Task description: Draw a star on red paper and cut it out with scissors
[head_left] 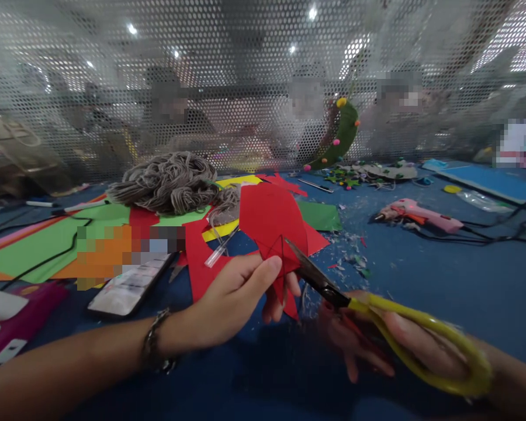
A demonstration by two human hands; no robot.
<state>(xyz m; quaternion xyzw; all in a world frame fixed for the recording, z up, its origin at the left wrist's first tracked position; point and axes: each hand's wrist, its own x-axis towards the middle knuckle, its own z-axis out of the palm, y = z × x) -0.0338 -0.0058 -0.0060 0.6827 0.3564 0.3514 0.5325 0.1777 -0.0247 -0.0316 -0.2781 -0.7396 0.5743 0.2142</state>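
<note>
My left hand [236,295] pinches a piece of red felt [272,225] and holds it up over the blue table. My right hand [390,345] grips yellow-handled scissors [377,316], with fingers through the handle loops. The dark blades reach up to the left and bite into the lower edge of the red felt, close to my left thumb. A metal bracelet sits on my left wrist.
Green, orange, yellow and red felt sheets [48,240] lie at the left with a heap of grey yarn [170,181]. A phone [127,286] lies near my left arm. A pink glue gun [416,213] rests at the right. People sit behind a perforated screen [245,70].
</note>
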